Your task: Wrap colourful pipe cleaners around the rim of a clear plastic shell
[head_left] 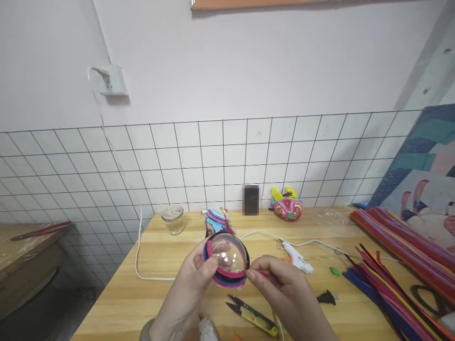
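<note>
The fingers of your left hand [195,271] hold the clear dome [229,258]; steady it while your right hand [282,285], pinching the pink strip [232,274], lays it snug.

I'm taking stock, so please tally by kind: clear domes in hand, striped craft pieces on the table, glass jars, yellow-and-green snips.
Clear dome: 1
Striped craft pieces: 2
Glass jar: 1
Yellow-and-green snips: 1
Total: 5

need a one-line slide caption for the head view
Left hand holds a clear dome ringed with strips; right hand pinches a pink strip at its edge.
</note>
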The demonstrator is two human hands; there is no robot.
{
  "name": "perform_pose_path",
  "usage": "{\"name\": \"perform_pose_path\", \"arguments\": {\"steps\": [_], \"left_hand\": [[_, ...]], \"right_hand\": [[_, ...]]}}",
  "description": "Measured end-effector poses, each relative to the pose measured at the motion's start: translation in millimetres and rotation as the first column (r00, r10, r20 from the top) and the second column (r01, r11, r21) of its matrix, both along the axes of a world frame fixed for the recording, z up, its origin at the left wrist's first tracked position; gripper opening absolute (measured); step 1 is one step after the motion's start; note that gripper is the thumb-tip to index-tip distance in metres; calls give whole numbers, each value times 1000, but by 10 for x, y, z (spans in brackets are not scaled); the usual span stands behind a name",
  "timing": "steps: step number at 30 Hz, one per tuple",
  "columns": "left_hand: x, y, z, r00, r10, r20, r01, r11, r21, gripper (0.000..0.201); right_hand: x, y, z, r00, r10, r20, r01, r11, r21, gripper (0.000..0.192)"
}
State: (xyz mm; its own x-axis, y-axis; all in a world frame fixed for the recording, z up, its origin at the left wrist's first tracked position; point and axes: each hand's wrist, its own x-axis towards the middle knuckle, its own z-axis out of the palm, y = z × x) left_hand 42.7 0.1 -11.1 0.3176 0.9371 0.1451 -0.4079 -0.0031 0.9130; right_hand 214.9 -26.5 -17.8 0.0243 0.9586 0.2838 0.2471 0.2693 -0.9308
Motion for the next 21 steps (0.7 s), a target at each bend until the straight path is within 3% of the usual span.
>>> {"name": "perform_pose_path", "arguments": {"steps": [7, 14, 18, 21], "left_hand": [[-3, -2, 28, 999, -35, -14, 35, 999, -11, 43], [9, -2, 10, 998, -58, -5, 58, 998, -9, 41], [34, -39, 54, 999, -29, -28, 27, 996, -80, 36], [46, -49, 51, 1000, 5, 0, -5, 989, -149, 44]], "right_hand": [[35, 48, -21, 989, 110, -96, -120, 987, -111, 22], [20, 28, -12, 989, 91, -119, -103, 990, -100, 18], [27, 67, -25, 995, 81, -57, -87, 990, -112, 16], [41, 112, -64, 995, 86, -51, -91, 990, -104, 20]]}}
